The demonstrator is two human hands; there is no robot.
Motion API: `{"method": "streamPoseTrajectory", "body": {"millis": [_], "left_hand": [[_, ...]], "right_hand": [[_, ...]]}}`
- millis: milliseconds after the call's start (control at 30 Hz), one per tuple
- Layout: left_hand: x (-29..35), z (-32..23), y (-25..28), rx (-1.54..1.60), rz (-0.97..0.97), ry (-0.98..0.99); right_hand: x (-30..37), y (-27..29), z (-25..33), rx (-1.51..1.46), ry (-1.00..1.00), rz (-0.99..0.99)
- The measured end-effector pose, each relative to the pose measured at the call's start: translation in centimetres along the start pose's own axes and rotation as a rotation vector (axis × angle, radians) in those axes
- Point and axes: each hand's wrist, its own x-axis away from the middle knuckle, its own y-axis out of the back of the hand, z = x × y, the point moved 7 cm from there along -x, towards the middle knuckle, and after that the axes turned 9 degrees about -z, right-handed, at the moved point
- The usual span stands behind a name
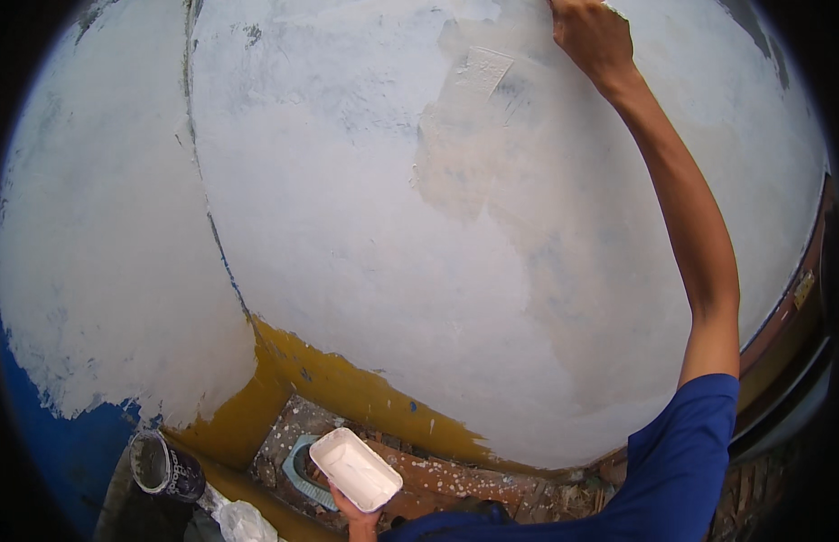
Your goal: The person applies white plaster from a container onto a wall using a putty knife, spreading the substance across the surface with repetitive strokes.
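Observation:
My right hand reaches up to the top edge of the view, its fingers closed against the wall. What it grips is mostly out of view; only a small white-smeared edge shows beside the knuckles. The wall is coated in whitish filler, with a damp beige patch below and left of that hand. A thick square smear of filler stands out on this patch. Low in the view, my left hand holds a white rectangular tub from underneath, with pale paste inside.
A dark bucket stands at the lower left, near a crumpled clear plastic bag. Behind the tub is a light-blue squat toilet on a paint-spotted floor. Yellow paint shows along the wall's base. A crack-like corner line divides the walls.

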Motion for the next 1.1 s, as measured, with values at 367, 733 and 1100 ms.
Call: {"method": "streamPoseTrajectory", "body": {"millis": [367,733,1100], "left_hand": [[-0.3,1.0,-0.1,-0.084,0.121,0.002],[-0.2,0.7,0.2,0.024,-0.009,0.044],[-0.8,0.6,1.0,-0.023,0.077,0.019]], "right_hand": [[13.9,2.2,19.8,-0.481,0.367,0.208],[16.0,0.2,12.0,-0.106,0.385,0.106],[2.9,2.7,-1.9,-0.066,-0.043,-0.088]]}}
